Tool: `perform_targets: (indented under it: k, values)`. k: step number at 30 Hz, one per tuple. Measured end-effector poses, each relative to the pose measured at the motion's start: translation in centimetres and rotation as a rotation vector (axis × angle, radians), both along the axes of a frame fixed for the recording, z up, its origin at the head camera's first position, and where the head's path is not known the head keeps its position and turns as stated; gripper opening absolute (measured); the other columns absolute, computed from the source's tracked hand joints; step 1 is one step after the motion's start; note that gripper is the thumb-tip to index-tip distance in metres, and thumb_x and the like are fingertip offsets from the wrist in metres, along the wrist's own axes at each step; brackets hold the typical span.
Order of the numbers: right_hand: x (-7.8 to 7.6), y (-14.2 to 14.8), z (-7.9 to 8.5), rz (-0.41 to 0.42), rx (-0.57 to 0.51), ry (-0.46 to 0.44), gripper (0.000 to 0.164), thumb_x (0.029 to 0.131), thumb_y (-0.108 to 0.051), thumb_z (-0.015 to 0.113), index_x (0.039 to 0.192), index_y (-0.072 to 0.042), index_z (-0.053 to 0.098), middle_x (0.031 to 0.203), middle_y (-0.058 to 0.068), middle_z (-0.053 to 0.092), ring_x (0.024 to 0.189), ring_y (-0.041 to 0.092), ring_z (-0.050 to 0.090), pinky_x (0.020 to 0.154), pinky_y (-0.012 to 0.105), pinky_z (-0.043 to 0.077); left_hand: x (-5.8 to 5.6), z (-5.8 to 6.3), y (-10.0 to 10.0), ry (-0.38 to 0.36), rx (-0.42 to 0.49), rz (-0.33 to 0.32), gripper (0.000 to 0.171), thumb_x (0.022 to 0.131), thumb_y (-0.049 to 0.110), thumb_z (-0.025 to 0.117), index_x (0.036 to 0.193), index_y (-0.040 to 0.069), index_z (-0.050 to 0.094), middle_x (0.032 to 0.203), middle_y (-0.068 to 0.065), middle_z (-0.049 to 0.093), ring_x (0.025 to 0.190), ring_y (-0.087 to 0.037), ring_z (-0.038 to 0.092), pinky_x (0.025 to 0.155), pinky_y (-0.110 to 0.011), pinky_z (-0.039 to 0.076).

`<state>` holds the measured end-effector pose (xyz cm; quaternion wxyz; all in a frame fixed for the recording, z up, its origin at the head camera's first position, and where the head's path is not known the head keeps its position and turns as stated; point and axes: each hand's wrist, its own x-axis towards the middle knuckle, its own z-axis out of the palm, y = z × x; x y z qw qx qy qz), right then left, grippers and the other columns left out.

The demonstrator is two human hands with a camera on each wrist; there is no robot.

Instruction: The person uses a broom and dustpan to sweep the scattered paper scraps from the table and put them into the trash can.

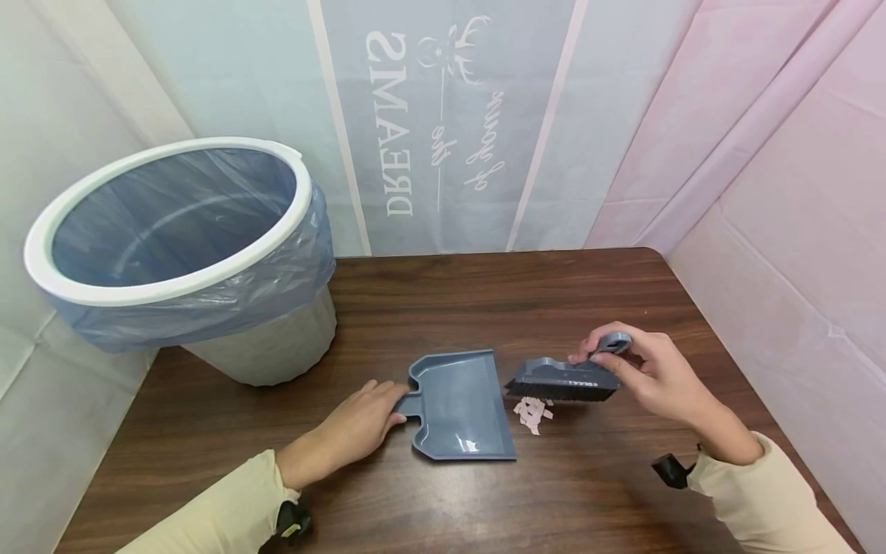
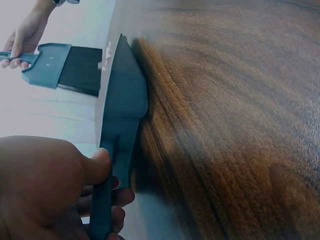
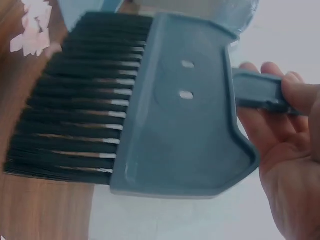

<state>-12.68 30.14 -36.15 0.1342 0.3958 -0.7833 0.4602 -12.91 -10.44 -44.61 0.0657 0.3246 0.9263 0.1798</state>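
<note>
A grey-blue dustpan (image 1: 460, 408) lies on the wooden table, its wide lip facing right. My left hand (image 1: 360, 423) grips its handle, thumb on one side and fingers curled round the other in the left wrist view. Just right of the lip is a small heap of torn white paper scraps (image 1: 531, 414). My right hand (image 1: 654, 369) holds a hand brush (image 1: 567, 379) by its handle, with the dark bristles (image 3: 85, 95) pointing down close behind the scraps. The pan's surface shows no scraps on it in the head view.
A large bin (image 1: 270, 346) with a white rim and blue liner bag stands at the left back of the table (image 1: 484, 300). Printed curtain cloth (image 1: 443, 115) hangs along the back edge, and pale cloth walls (image 1: 796, 192) close in the sides.
</note>
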Motion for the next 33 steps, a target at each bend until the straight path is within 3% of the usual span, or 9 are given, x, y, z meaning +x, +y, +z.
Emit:
perform_targets:
  k: [5, 9, 11, 14, 17, 21, 25, 33]
  values:
    - [0.2, 0.3, 0.5, 0.13, -0.002, -0.154, 0.035, 0.087, 0.027, 0.057, 0.11, 0.002, 0.064, 0.1, 0.011, 0.073, 0.097, 0.017, 0.072, 0.076, 0.023, 0.056, 0.0, 0.0, 0.0, -0.013, 0.002, 0.003, 0.037, 0.1, 0.016, 0.066, 0.131, -0.003, 0.06, 0.12, -0.013, 0.066, 0.1, -0.027, 0.06, 0.088, -0.045, 0.052]
    - [0.3, 0.5, 0.4, 0.13, 0.065, -0.221, 0.038, 0.088, 0.026, 0.057, 0.109, -0.005, 0.063, 0.1, 0.007, 0.073, 0.091, 0.017, 0.072, 0.061, 0.022, 0.051, 0.0, 0.0, 0.1, -0.014, 0.002, 0.004, 0.037, 0.1, 0.016, 0.066, 0.131, -0.003, 0.06, 0.12, -0.013, 0.066, 0.1, -0.028, 0.06, 0.088, -0.045, 0.052]
    - [0.2, 0.6, 0.1, 0.117, 0.09, -0.225, 0.039, 0.088, 0.026, 0.058, 0.109, -0.006, 0.062, 0.099, 0.006, 0.073, 0.081, 0.014, 0.07, 0.051, 0.022, 0.043, 0.0, 0.0, 0.1, -0.014, 0.002, 0.005, 0.037, 0.1, 0.016, 0.066, 0.131, -0.003, 0.06, 0.12, -0.014, 0.066, 0.101, -0.028, 0.06, 0.088, -0.045, 0.052]
    - [0.0, 0.7, -0.2, 0.091, 0.112, -0.226, 0.039, 0.088, 0.025, 0.058, 0.109, -0.008, 0.062, 0.099, 0.004, 0.073, 0.076, 0.014, 0.067, 0.046, 0.023, 0.036, 0.0, -0.1, 0.1, -0.012, 0.004, 0.006, 0.037, 0.099, 0.016, 0.067, 0.131, -0.003, 0.06, 0.12, -0.013, 0.066, 0.1, -0.028, 0.06, 0.088, -0.045, 0.052]
    - [-0.2, 0.7, -0.5, 0.065, 0.113, -0.225, 0.039, 0.089, 0.024, 0.059, 0.108, -0.009, 0.062, 0.1, 0.002, 0.073, 0.081, 0.013, 0.069, 0.052, 0.022, 0.043, 0.1, -0.1, 0.0, -0.007, 0.01, 0.006, 0.037, 0.099, 0.016, 0.067, 0.13, -0.002, 0.06, 0.12, -0.013, 0.067, 0.1, -0.028, 0.06, 0.087, -0.044, 0.052]
    - [-0.4, 0.6, -0.8, 0.075, 0.028, -0.198, 0.037, 0.087, 0.027, 0.057, 0.109, -0.002, 0.063, 0.1, 0.008, 0.073, 0.094, 0.018, 0.072, 0.069, 0.022, 0.055, 0.1, -0.1, 0.0, 0.002, 0.016, 0.0, 0.036, 0.099, 0.016, 0.067, 0.129, -0.002, 0.06, 0.119, -0.013, 0.067, 0.099, -0.027, 0.06, 0.087, -0.044, 0.052]
    - [-0.2, 0.4, -0.7, -0.008, -0.026, -0.136, 0.035, 0.087, 0.028, 0.058, 0.111, 0.003, 0.063, 0.099, 0.01, 0.072, 0.095, 0.017, 0.072, 0.077, 0.022, 0.056, 0.1, -0.1, 0.0, -0.004, 0.011, 0.002, 0.037, 0.099, 0.016, 0.067, 0.131, -0.002, 0.06, 0.12, -0.013, 0.067, 0.1, -0.027, 0.06, 0.087, -0.044, 0.052]
    - [1.1, -1.0, -0.3, -0.299, -0.001, -0.041, 0.03, 0.086, 0.024, 0.061, 0.108, 0.004, 0.058, 0.096, 0.008, 0.071, 0.089, 0.008, 0.07, 0.062, 0.017, 0.052, 0.0, 0.2, 0.1, -0.014, -0.002, 0.011, 0.036, 0.1, 0.016, 0.067, 0.131, -0.002, 0.06, 0.12, -0.013, 0.067, 0.1, -0.027, 0.06, 0.087, -0.044, 0.053]
